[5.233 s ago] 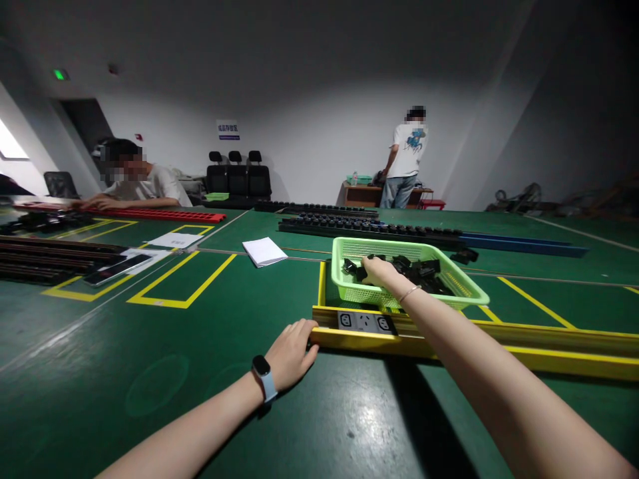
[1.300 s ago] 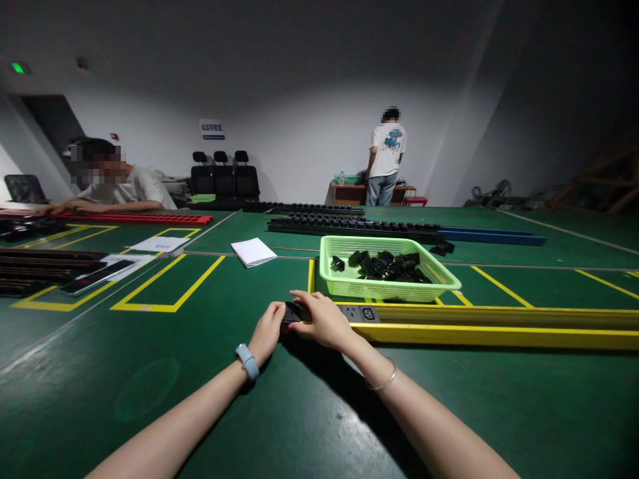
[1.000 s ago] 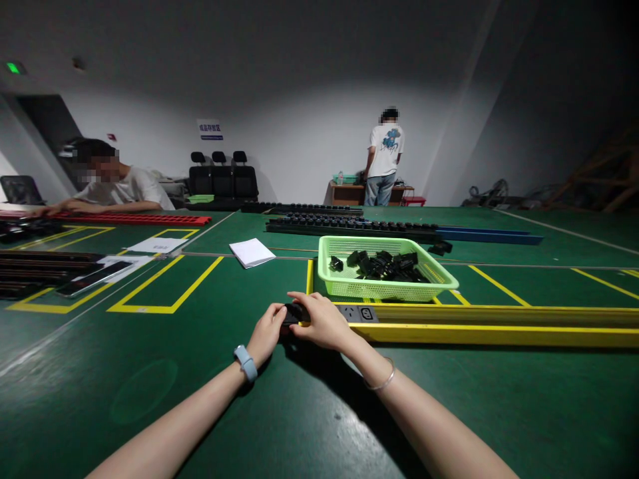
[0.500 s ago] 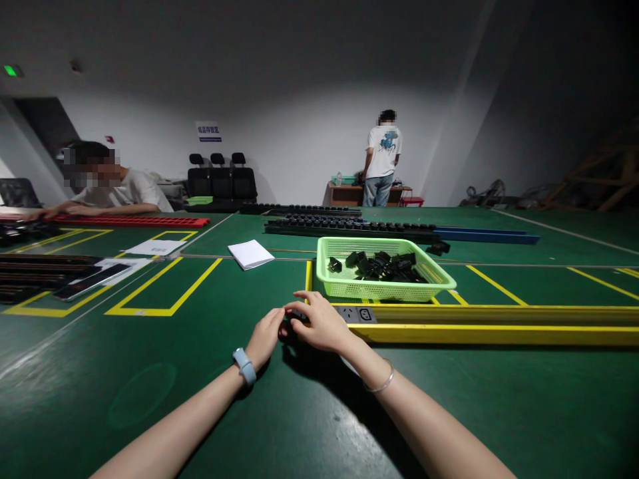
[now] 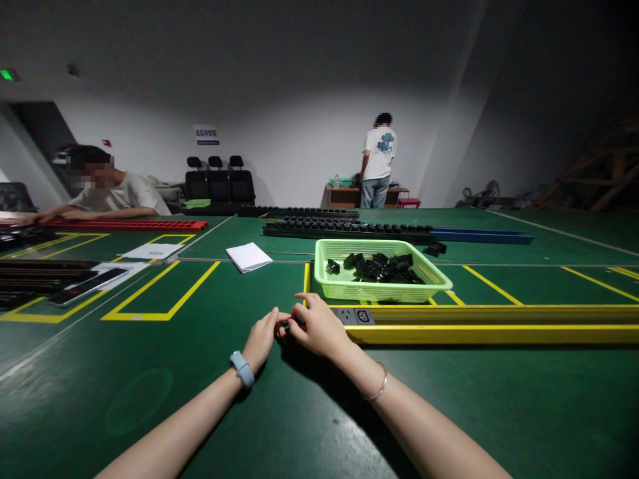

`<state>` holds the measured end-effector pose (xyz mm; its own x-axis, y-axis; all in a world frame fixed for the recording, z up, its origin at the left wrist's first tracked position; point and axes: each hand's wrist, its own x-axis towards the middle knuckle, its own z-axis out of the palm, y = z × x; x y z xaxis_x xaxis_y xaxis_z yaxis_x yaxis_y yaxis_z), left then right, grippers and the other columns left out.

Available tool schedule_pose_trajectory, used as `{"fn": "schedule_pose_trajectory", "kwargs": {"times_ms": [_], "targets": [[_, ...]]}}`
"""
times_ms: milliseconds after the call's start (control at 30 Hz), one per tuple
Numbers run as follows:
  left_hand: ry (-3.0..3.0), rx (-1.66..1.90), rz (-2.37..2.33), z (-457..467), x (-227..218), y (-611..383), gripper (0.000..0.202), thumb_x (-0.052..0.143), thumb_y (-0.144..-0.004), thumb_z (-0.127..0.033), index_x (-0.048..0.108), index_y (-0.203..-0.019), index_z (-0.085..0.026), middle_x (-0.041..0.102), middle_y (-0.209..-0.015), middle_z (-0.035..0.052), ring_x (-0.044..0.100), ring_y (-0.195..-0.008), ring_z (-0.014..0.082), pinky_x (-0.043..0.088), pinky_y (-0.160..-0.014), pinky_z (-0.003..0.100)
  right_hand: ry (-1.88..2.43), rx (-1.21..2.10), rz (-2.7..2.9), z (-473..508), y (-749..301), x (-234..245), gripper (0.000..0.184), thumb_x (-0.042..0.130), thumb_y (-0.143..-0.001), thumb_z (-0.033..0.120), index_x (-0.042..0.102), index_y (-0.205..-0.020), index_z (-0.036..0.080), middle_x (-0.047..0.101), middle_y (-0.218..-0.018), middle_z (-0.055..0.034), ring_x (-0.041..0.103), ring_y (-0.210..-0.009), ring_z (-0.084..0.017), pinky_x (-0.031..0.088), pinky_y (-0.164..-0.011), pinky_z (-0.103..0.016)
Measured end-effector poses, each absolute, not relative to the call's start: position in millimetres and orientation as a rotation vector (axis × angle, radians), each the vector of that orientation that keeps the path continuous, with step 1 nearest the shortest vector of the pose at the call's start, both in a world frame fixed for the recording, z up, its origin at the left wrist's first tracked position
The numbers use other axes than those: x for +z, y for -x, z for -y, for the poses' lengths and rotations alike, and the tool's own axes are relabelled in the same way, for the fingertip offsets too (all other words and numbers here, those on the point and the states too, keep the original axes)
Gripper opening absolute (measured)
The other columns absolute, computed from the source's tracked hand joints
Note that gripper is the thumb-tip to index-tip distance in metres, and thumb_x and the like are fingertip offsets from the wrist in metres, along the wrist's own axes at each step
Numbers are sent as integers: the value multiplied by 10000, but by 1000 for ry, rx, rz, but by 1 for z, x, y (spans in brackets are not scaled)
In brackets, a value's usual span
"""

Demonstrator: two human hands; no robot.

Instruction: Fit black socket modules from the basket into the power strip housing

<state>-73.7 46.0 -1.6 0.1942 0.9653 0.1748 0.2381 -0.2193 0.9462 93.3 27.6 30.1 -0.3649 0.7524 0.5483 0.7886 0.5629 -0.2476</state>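
Observation:
My left hand (image 5: 260, 340), with a pale blue watch band on the wrist, has its fingers pressed together at the left end of a yellow metal channel (image 5: 474, 334). My right hand (image 5: 319, 327) bends over that same end, its fingers curled and meeting the left fingertips. Something small and dark lies between the fingertips, mostly hidden by them. Just right of my right hand, grey-black socket modules (image 5: 363, 317) sit in the channel. Behind the channel stands a light green plastic basket (image 5: 384, 291) holding several black socket-like parts (image 5: 382, 268).
A folded white paper (image 5: 248, 257) lies left of the basket. Black strips (image 5: 344, 229) and a blue channel (image 5: 482, 235) lie farther back. At left are a phone (image 5: 88, 287), dark rails (image 5: 40, 279) and a seated person (image 5: 132, 193) by a red strip. Another person (image 5: 379, 156) stands behind.
The view has shifted slightly. My right fingers have curled in closer, and less of the dark piece shows between my hands. Both hands stay at the channel's left end.

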Motion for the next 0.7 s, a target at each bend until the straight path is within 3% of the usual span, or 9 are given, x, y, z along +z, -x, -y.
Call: {"fn": "schedule_pose_trajectory", "kwargs": {"times_ms": [233, 433, 567, 700], "targets": [[-1648, 1074, -1172, -47, -4, 72, 589, 304, -907, -556, 707, -894, -126, 608, -630, 26, 542, -630, 172, 427, -651, 291, 1315, -126, 2155, -28, -92, 32, 129, 549, -850, 316, 542, -834, 189, 584, -915, -68, 511, -887, -203, 449, -806, -344], [-1638, 1063, -1160, -48, -7, 73, 581, 293, -916, -554, 697, -900, -136, 618, -661, 30, 540, -636, 171, 427, -648, 291, 1229, -138, 2143, -30, -94, 27, 104, 569, -851, 296, 585, -822, 197, 569, -1124, -100, 506, -1042, -220, 434, -902, -378], [-1670, 1061, -1181, -47, -6, 72, 597, 265, -919, -562, 687, -898, -140, 626, -698, 36, 540, -632, 165, 431, -643, 286, 1251, -101, 2087, -33, -93, 23, 185, 560, -861, 309, 576, -722, 188, 571, -1142, -122, 515, -1075, -230, 454, -895, -389], [-1739, 1056, -1160, -42, -2, 69, 514, 329, -915, -531, 672, -929, -149, 616, -752, 30, 538, -646, 154, 432, -656, 277, 1151, -101, 2057, -32, -95, 30, 120, 548, -863, 255, 598, -775, 189, 597, -1126, -115, 540, -1059, -225, 458, -913, -403]]}}
